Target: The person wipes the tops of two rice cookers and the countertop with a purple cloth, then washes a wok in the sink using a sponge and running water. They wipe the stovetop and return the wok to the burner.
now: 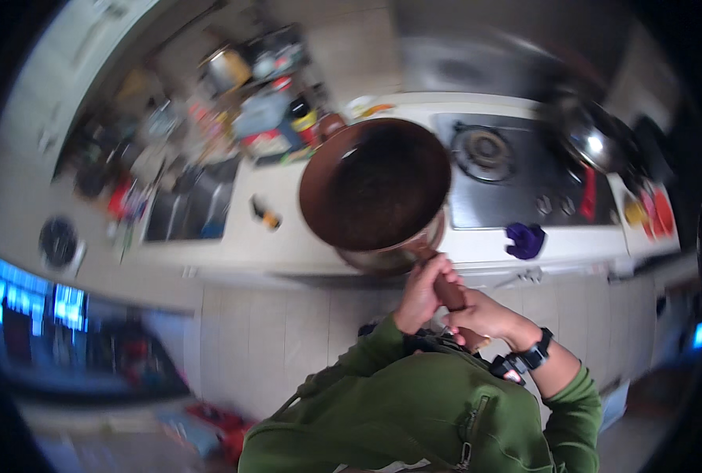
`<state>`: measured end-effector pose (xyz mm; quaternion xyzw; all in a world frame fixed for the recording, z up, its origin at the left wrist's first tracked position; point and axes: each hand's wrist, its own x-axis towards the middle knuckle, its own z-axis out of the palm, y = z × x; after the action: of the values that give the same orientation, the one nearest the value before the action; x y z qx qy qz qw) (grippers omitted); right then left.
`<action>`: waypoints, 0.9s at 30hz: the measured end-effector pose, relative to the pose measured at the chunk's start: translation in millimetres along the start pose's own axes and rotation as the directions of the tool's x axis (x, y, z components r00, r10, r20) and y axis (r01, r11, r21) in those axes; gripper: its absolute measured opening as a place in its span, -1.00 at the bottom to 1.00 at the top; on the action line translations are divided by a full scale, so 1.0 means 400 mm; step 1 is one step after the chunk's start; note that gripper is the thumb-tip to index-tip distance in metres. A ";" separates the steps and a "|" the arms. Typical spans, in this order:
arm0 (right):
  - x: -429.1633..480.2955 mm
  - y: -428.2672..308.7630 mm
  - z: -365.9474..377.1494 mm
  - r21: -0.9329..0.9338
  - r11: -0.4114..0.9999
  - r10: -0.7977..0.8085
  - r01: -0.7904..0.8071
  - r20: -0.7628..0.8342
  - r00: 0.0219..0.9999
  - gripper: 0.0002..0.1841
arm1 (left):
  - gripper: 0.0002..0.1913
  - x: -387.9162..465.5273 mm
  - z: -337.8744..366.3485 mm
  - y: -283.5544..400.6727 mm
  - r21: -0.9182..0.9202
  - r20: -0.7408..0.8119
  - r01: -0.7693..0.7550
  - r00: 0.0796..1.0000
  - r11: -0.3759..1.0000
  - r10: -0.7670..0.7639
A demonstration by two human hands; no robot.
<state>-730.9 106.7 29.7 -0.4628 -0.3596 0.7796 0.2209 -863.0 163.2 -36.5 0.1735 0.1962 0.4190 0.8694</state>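
Note:
Both my hands are closed around the long handle of a brown wok [374,183], which is tilted so that its dark inside faces me. My left hand [425,295] grips the handle on the part nearer the bowl. My right hand [484,313], with a dark watch at the wrist, holds it closer to my body. The bowl is in front of the counter [280,248], left of the gas hob [481,207]. Below it a round rim [380,263] shows partly; what it belongs to is not clear.
A dark purple cloth [525,240] lies by the hob's front edge. To the right are a shiny metal pan or lid [593,139] and a red handle [588,192]. A black and orange object [265,214] lies between the wok and the sink [191,201]. Bottles and containers crowd the back left.

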 end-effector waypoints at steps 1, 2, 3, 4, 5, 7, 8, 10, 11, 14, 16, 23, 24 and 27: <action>-0.020 -0.005 -0.020 -0.050 0.999 0.020 -0.019 0.019 1.000 -0.78 | -0.81 -0.004 0.011 -0.023 -0.014 0.008 -0.022 1.000 1.000 0.022; -0.038 -0.012 -0.034 -0.054 0.998 0.031 -0.028 0.056 0.998 -0.74 | -0.80 -0.014 0.020 -0.037 0.015 0.002 -0.021 1.000 1.000 0.021; -0.053 -0.018 -0.051 -0.065 0.997 0.053 -0.048 0.068 0.996 -0.71 | -0.85 -0.014 0.027 -0.050 -0.011 -0.008 -0.018 1.000 1.000 0.018; -0.065 -0.028 -0.072 -0.093 0.993 0.085 -0.074 0.119 0.989 -0.69 | -0.87 -0.022 0.032 -0.064 -0.032 0.030 -0.065 0.997 0.997 0.066; -0.077 -0.036 -0.090 -0.131 0.985 0.127 -0.109 0.146 0.981 -0.68 | -0.88 -0.030 0.036 -0.078 -0.048 0.058 -0.092 0.994 0.995 0.095; -0.085 -0.053 -0.119 -0.191 0.970 0.188 -0.149 0.201 0.962 -0.66 | -0.85 -0.044 0.036 -0.097 -0.059 0.101 -0.151 0.983 0.987 0.156; -0.082 -0.061 -0.128 -0.215 0.964 0.208 -0.159 0.233 0.950 -0.66 | -0.82 -0.053 0.032 -0.103 -0.074 0.129 -0.181 0.973 0.981 0.189; -0.063 -0.081 -0.134 -0.274 0.946 0.254 -0.174 0.288 0.923 -0.66 | -0.80 -0.066 0.019 -0.105 -0.036 0.109 -0.247 0.962 0.968 0.249; -0.047 -0.089 -0.127 -0.297 0.939 0.269 -0.174 0.320 0.909 -0.66 | -0.80 -0.072 0.008 -0.098 -0.020 0.107 -0.286 0.952 0.958 0.287; 0.015 -0.112 -0.083 -0.407 0.903 0.303 -0.134 0.383 0.873 -0.65 | -0.80 -0.105 -0.032 -0.066 0.017 0.007 -0.386 0.922 0.922 0.386; 0.062 -0.119 -0.040 -0.410 0.906 0.302 -0.108 0.446 0.843 -0.74 | -0.80 -0.136 -0.063 -0.032 0.028 -0.051 -0.415 0.908 0.909 0.416; 0.270 -0.104 0.132 -0.435 0.897 0.328 -0.079 0.534 0.779 -0.76 | -0.82 -0.266 -0.171 0.136 0.180 -0.239 -0.489 0.820 0.853 0.521; 0.302 -0.102 0.156 -0.413 0.908 0.315 -0.075 0.552 0.772 -0.76 | -0.82 -0.274 -0.189 0.161 0.200 -0.258 -0.516 0.793 0.833 0.553; 0.403 -0.090 0.230 -0.426 0.901 0.326 -0.081 0.543 0.774 -0.75 | -0.83 -0.289 -0.259 0.235 0.191 -0.340 -0.561 0.731 0.805 0.591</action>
<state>-887.8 206.1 -4.6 -0.2612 -0.5012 0.8205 -0.0862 -1041.7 140.6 -59.3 0.1729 0.3146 0.6854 0.6335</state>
